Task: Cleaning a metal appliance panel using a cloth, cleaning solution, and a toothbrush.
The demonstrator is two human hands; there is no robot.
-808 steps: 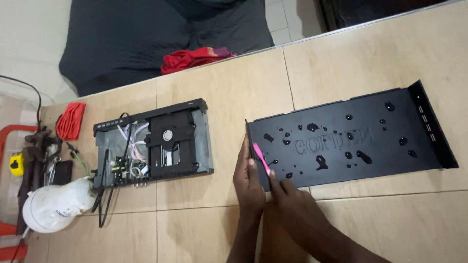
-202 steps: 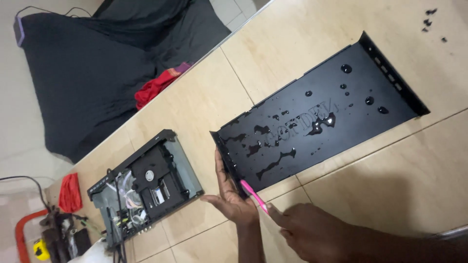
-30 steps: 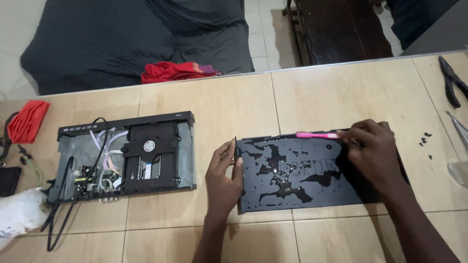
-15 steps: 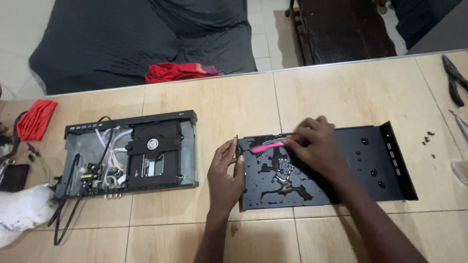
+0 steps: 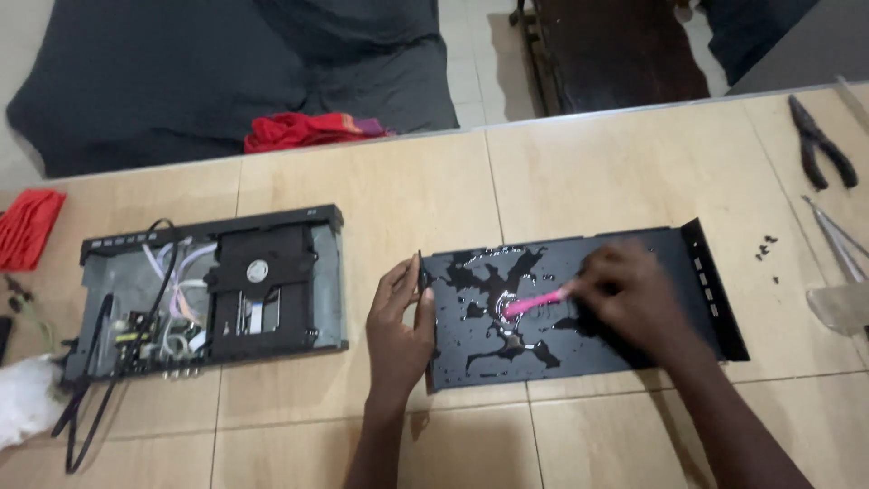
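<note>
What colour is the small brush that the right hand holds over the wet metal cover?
Pink. The brush shows best in the head view, against the black cover.

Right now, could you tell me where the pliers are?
In the head view, the pliers lie at the far right of the tiled floor, beyond the black metal cover.
</note>
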